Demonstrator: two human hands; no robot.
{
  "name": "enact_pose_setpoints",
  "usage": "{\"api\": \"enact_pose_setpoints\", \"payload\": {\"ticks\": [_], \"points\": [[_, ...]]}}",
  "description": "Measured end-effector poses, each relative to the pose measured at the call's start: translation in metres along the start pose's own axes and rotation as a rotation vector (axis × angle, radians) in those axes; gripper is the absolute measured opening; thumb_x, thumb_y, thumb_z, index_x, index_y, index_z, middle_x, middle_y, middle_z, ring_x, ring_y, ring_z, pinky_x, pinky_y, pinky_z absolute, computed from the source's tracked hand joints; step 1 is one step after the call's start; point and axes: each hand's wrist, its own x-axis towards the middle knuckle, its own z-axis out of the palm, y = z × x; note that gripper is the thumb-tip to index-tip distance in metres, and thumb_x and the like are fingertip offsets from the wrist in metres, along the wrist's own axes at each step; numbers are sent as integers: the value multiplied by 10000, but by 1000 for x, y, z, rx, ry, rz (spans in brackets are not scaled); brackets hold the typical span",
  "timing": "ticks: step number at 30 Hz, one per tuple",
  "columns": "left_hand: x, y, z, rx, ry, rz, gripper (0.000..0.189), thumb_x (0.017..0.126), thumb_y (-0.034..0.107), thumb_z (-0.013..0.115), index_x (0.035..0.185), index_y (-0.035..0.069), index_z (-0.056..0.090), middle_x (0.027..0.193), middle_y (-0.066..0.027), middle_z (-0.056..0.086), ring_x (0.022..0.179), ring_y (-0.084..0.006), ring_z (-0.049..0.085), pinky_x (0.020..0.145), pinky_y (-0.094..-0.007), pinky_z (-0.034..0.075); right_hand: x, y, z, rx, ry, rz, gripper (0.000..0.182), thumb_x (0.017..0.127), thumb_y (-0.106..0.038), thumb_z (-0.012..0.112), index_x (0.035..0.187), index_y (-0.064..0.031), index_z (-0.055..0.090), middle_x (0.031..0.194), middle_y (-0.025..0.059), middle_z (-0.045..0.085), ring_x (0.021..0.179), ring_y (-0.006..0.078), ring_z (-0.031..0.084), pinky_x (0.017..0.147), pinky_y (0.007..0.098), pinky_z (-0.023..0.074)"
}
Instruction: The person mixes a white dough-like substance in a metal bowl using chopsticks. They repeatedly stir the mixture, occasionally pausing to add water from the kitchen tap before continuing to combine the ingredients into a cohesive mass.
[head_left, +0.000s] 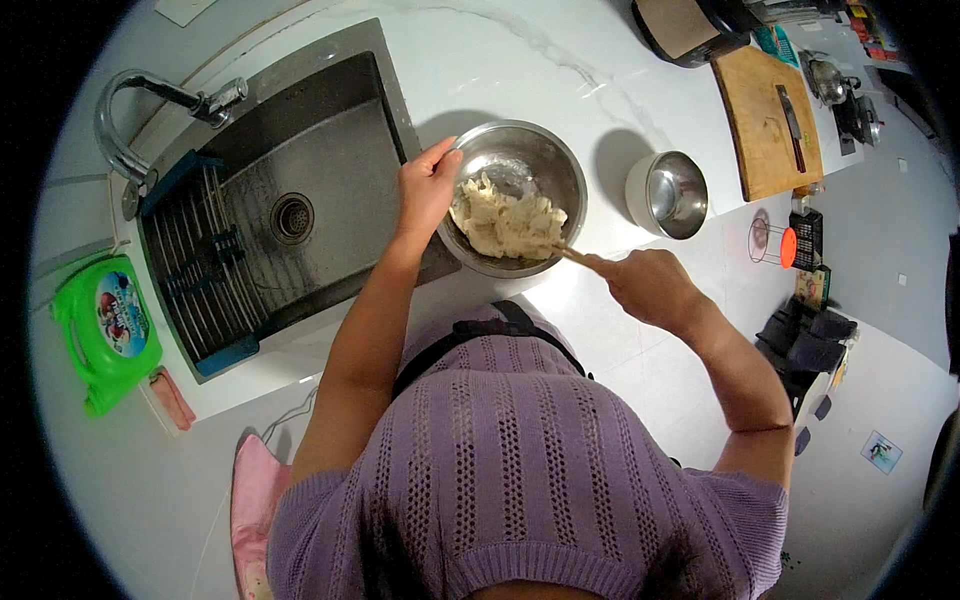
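A steel mixing bowl (562, 165) stands at the counter's front edge, beside the sink. In it lies a rough, sticky mass of pale dough (506, 221), with bare steel showing above it. My left hand (427, 184) grips the bowl's left rim, thumb on top. Wooden chopsticks (576, 256) are held in my right hand (651, 289) at the lower right of the bowl. Their tips are sunk in the dough and hidden. To the right stands a smaller bowl (667, 196), white outside and steel inside, with perhaps a little liquid at its bottom.
Left of the bowl is a dark sink (337, 165) with a chrome faucet (112, 112) and a drying rack (202, 270). A green detergent jug (71, 300) stands beyond it. A knife (790, 127) lies on the wooden cutting board (750, 127) at right, near a black-and-beige appliance (682, 30).
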Motion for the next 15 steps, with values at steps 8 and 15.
{"api": "enact_pose_setpoints", "payload": {"ticks": [8, 15], "points": [[-6, 2, 8, -4, -65, -8, 282, 844, 140, 626, 1089, 0, 635, 882, -99, 694, 763, -90, 609, 692, -242, 480, 39, -26, 6, 767, -56, -79, 358, 883, -102, 449, 1227, -91, 548, 693, 124, 614, 593, 223, 627, 524, 367, 500], [-8, -9, 7, -105, 8, -16, 281, 842, 137, 641, 1087, 0, 638, 876, -72, 689, 750, -76, 584, 681, -237, 470, 60, -13, 30, 1991, -33, 273, 459, 918, -146, 494, 1339, 6, 392, 553, -40, 386, 360, 24, 296, 287, 166, 241]]}}
